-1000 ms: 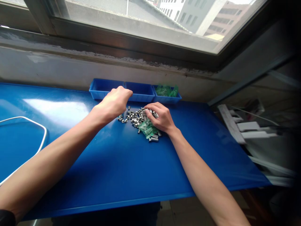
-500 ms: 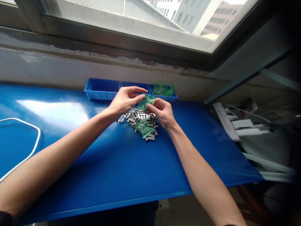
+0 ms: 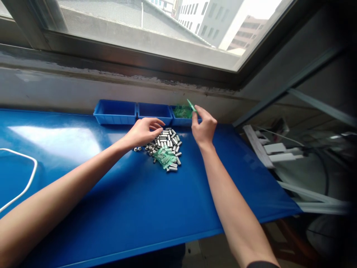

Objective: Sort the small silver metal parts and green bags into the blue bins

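My right hand (image 3: 205, 124) pinches a small green bag (image 3: 191, 105) by its lower end, raised at the right bin (image 3: 185, 121). Green bags (image 3: 181, 111) lie inside that bin. My left hand (image 3: 146, 131) hovers at the upper left of a pile of metal pieces (image 3: 166, 140), its fingers curved but apart from the thumb, with nothing visible between them. Another green bag (image 3: 165, 157), with small parts showing through, rests on the lower part of the pile.
Two more blue bins, the left (image 3: 115, 118) and the middle (image 3: 154, 111), stand in a row by the wall. A white cable (image 3: 31, 183) curves over the blue table (image 3: 145, 212) at the left. White-framed equipment stands beyond the right edge.
My left hand has let go of the green bag and moved down and left. My right hand has carried it up and right to the right bin. The view has shifted slightly.
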{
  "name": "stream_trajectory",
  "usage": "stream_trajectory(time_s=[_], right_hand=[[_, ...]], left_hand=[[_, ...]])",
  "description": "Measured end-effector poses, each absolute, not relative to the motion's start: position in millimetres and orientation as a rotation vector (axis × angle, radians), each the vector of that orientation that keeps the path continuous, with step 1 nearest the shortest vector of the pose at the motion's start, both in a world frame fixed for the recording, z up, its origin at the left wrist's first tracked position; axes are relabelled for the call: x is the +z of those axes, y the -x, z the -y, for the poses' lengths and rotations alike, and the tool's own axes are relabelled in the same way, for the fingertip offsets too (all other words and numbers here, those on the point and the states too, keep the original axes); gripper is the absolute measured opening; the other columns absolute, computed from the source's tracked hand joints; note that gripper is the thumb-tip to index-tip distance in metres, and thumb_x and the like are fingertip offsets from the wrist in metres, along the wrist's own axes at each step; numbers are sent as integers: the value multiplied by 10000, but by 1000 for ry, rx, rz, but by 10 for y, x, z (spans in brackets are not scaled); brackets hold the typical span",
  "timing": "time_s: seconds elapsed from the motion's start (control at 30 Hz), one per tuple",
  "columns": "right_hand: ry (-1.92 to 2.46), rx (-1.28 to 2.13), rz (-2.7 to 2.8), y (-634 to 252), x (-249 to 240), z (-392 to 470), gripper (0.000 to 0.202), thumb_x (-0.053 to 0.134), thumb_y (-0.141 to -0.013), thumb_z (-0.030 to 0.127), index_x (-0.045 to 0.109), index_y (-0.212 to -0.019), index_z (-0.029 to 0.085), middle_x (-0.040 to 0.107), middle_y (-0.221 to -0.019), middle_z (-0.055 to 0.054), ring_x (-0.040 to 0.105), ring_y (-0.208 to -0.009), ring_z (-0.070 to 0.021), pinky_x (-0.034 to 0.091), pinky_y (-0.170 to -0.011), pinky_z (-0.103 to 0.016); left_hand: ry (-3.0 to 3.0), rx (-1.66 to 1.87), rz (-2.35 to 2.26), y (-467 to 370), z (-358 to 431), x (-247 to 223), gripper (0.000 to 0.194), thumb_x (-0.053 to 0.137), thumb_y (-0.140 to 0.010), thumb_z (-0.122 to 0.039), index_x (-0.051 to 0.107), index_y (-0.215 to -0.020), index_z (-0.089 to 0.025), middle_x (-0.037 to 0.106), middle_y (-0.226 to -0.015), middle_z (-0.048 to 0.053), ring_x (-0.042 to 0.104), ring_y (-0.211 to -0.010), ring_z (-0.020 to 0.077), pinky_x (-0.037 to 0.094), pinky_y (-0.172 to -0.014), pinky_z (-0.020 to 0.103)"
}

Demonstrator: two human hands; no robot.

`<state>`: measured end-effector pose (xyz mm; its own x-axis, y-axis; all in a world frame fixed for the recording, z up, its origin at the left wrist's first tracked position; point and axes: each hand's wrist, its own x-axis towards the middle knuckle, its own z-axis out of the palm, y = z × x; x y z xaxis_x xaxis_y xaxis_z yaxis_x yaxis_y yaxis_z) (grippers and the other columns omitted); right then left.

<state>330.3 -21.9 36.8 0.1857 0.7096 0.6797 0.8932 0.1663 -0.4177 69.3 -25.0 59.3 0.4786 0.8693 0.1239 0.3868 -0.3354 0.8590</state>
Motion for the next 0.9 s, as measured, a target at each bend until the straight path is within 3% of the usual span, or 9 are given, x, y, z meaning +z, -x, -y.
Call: stream_trajectory(time_s=[0.1, 0.2, 0.4, 0.6, 0.7, 0.8, 0.9], right_hand=[[1782, -247, 1800, -3208, 283, 210, 482, 475, -1028, 349, 669, -1408, 125, 575, -1561, -182, 476, -1510, -347, 394, -1243, -532], [1848, -277, 1877, -3110, 228, 242, 551, 476, -1038, 415, 579, -1507, 145, 458, -1655, -179, 334, -1584, -385, 314, -1260, -603], [1692, -203, 1896, -3077, 217, 280, 485, 437, -1061, 452, 702, -1358, 175, 630, -1511, -153, 490, -1476, -359, 350, -1232, -572], [1577, -248, 1844, -3062, 230, 344, 453, 450, -1053, 424, 704, -1340, 184, 687, -1437, -135, 507, -1457, -341, 373, -1222, -558], [1470, -208, 1832, -3053, 319, 443, 396, 469, -1044, 398, 745, -1243, 196, 751, -1311, -129, 627, -1303, -322, 461, -1149, -505], [1405, 0, 1872, -3080, 425, 553, 332, 533, -1023, 430, 778, -1072, 212, 806, -1053, -103, 728, -946, -277, 566, -897, -422], [1403, 205, 1988, -3127, 506, 640, 317, 637, -976, 492, 761, -889, 214, 782, -851, -61, 690, -743, -223, 522, -711, -360]], left_hand=[[-1995, 751, -1042, -683, 238, 585, 330, 664, -876, -315, 779, -1149, -171, 802, -1149, 81, 752, -1076, 250, 593, -999, 364], [-2111, 756, -1051, -639, 217, 615, 334, 649, -885, -323, 787, -1146, -165, 801, -1167, 75, 748, -1102, 248, 586, -1005, 333], [-2392, 554, -980, -520, 201, 714, 371, 621, -911, -344, 799, -1177, -158, 795, -1201, 92, 741, -1131, 274, 545, -1069, 343], [-2522, 407, -887, -501, 197, 677, 370, 635, -914, -322, 796, -1213, -175, 780, -1248, 109, 726, -1184, 290, 535, -1068, 343], [-2504, 455, -877, -501, 180, 646, 345, 599, -920, -260, 809, -1182, -181, 791, -1219, 104, 741, -1154, 279, 544, -1053, 333], [-2462, 529, -908, -493, 155, 635, 356, 555, -925, -215, 814, -1167, -177, 803, -1179, 96, 761, -1093, 260, 564, -1010, 320], [-2423, 612, -957, -481, 136, 651, 370, 537, -931, -209, 809, -1179, -166, 805, -1168, 99, 765, -1082, 257, 575, -976, 314]])
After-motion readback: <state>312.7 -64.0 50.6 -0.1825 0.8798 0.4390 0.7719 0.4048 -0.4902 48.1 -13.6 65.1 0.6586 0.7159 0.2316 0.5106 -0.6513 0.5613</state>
